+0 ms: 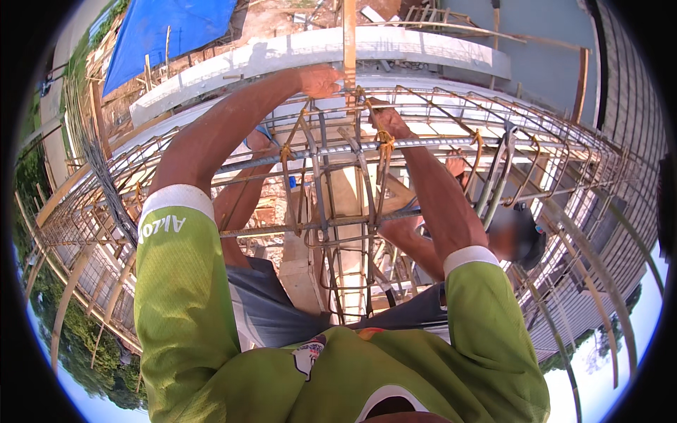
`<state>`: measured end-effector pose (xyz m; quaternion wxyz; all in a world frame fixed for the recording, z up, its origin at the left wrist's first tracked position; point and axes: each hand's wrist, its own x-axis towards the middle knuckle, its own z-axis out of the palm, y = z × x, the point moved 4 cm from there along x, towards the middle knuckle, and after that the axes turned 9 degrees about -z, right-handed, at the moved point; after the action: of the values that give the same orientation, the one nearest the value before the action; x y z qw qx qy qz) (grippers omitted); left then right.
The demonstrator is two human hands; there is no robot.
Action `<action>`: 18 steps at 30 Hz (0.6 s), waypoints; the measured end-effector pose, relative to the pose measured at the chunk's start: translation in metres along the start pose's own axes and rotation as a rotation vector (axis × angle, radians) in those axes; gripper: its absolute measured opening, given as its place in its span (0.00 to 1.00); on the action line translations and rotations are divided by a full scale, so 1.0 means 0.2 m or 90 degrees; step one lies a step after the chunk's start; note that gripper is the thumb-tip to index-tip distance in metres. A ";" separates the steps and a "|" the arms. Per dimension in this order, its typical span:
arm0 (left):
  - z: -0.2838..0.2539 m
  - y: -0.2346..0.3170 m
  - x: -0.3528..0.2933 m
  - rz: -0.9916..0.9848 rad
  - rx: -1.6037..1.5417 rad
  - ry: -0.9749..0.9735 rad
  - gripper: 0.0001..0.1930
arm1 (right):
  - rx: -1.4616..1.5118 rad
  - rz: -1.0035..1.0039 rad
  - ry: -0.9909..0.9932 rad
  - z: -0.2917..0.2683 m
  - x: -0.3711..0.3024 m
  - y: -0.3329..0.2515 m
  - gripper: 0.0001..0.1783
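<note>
Both my arms reach over a long cage of steel rebar (338, 146) to its far side. My left hand (321, 80) is closed beside an upright wooden post (350, 42), its fingers curled; what they hold, if anything, is too small to make out. Across from it, my right hand (387, 118) is closed at a bar crossing on the cage's far edge. Its fingertips are partly hidden, so what they grip cannot be told. Orange-brown wire ties (385, 139) wrap several crossings nearby. A long-handled pincer-like tool (499, 169) hangs on the cage to the right.
My legs straddle the cage, over wooden formwork (300, 278). A bundle of thin wire (106, 187) drapes over the cage at left. Below right is another person in a dark cap (529, 240), a hand (455, 163) raised by the bars. A concrete beam (437, 48) and blue tarp (169, 35) lie beyond.
</note>
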<state>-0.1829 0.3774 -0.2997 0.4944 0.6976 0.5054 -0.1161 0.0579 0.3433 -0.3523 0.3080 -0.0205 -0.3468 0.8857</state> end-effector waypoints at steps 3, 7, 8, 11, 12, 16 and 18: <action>0.01 0.14 0.02 0.013 0.110 -0.027 0.23 | -0.077 0.105 0.122 -0.01 -0.05 -0.02 0.29; -0.02 0.21 -0.01 -0.010 0.163 -0.153 0.18 | -0.148 0.142 0.050 0.01 -0.07 -0.02 0.15; 0.09 0.06 0.00 0.034 0.146 -0.088 0.18 | -0.115 0.164 0.058 0.08 -0.01 0.00 0.13; 0.03 0.13 -0.10 0.022 0.082 -0.058 0.16 | -0.558 0.429 0.163 0.07 0.03 -0.04 0.12; 0.01 0.15 -0.11 0.051 0.019 -0.070 0.13 | -0.719 0.538 0.178 0.02 0.00 -0.02 0.12; 0.06 0.12 -0.09 0.084 -0.097 -0.131 0.08 | -0.929 0.590 0.090 0.01 -0.04 -0.08 0.12; 0.11 0.07 -0.02 0.058 -0.120 -0.172 0.07 | -0.982 0.610 0.002 0.02 -0.03 -0.11 0.14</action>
<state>-0.1654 0.3573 -0.3006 0.6259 0.6483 0.4108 -0.1384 0.0735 0.3515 -0.3366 -0.1920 -0.3641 -0.7977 0.4407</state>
